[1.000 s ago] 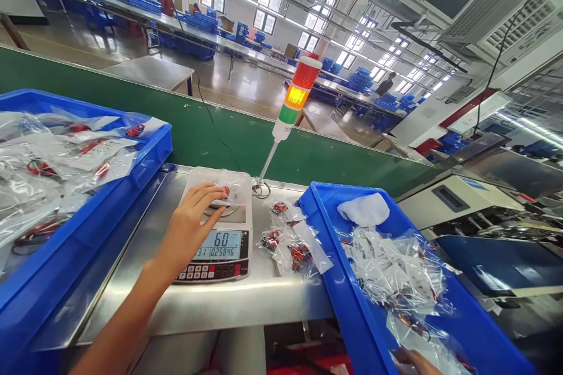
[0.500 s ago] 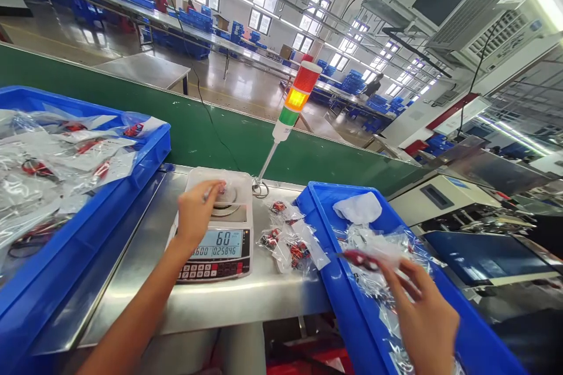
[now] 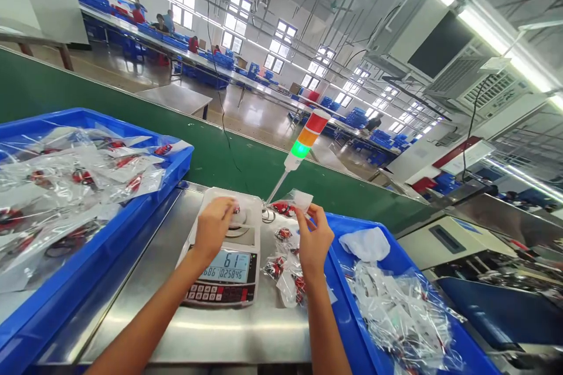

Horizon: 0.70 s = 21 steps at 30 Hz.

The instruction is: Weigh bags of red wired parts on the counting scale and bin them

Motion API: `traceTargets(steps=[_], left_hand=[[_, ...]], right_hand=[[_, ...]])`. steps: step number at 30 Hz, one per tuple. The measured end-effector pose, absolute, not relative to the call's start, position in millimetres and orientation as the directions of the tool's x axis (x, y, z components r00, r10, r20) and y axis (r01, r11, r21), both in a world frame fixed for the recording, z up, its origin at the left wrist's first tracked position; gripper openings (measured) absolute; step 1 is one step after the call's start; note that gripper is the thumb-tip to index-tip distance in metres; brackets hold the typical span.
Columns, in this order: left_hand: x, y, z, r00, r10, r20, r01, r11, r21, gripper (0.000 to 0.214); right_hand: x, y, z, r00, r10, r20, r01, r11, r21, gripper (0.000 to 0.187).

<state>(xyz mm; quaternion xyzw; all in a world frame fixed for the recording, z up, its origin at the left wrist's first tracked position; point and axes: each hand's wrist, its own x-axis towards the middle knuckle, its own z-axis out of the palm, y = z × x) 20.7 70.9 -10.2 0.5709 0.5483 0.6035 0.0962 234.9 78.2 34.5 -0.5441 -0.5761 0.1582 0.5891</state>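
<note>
Our left hand (image 3: 212,229), fingers together on the digital scale (image 3: 222,281), can skew its reading; our right hand (image 3: 314,240), fingers clamped on a plastic bag (image 3: 285,206) beside the scale, may let it slip.

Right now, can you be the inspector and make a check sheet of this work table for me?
Surface: steel bench, shiny, with things on it.
Job's things: scale showing 61, with a clear bag on top; small bags with red parts beside it.
Clutter: left crate and right crate, both blue, hold heaps of clear bags; white bag in the right one.
Hands: left hand has its fingers on the bag on the scale; right hand pinches held bag.
Cables: thin black cable hangs beyond the bench.
Surroundings: green belt wall, stack light, people at far benches.
</note>
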Motion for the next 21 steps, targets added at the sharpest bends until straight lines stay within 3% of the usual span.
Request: traceTargets(steps=[5,9,13,17,19,21], left_hand=[[-11,62,31,-0.688,0.561,0.462,0.328,-0.327,0.886,0.022],[-31,29,51,-0.783,0.51,0.355,0.185,-0.354,0.917,0.026],[-20,4,49,-0.736,0.618,0.274,0.093,-0.309,0.947,0.04],[20,-8,41,-0.497,0.844,0.201,-0.012,-0.238,0.971,0.041],[41,-12,35,-0.397,0.891,0.221,0.036,-0.225,0.974,0.037],[58,-14,27,-0.413,0.853,0.319,0.205,-0.254,0.945,0.033]], right_hand=[[203,91,18,0.127,0.839,0.529,0.427,0.435,-0.793,0.029],[182,93,-6,-0.146,0.848,0.509,0.43,0.518,-0.739,0.026],[193,63,-6,-0.045,0.882,0.47,0.338,0.456,-0.823,0.029],[210,20,17,-0.099,0.954,0.283,0.13,0.295,-0.947,0.044],[216,3,25,-0.05,0.968,0.245,0.192,0.25,-0.949,0.046],[220,-9,25,0.089,0.951,0.295,0.329,0.251,-0.91,0.047]])
